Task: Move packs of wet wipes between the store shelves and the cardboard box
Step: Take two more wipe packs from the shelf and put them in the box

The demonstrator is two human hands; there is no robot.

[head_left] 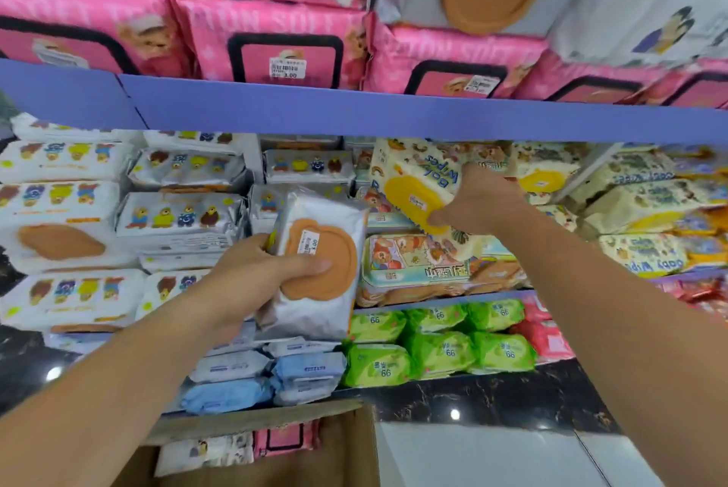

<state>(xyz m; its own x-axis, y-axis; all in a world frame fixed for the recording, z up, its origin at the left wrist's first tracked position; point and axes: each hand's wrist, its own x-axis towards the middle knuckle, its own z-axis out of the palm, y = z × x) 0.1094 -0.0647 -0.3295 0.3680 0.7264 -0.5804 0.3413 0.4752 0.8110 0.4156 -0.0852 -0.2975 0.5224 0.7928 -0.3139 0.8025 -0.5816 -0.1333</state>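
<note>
My left hand (252, 281) grips a silver wipes pack (319, 270); at two o'clock, my right hand (478, 203) clutches a yellow-lidded pack (413, 187).

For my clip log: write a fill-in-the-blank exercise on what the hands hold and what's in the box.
The right hand holds a pack with a ____ lid.
The left hand holds a silver pack priced ____.
The box holds a white pack and a ____ one.
Missing: yellow; 3.00; pink.
</note>
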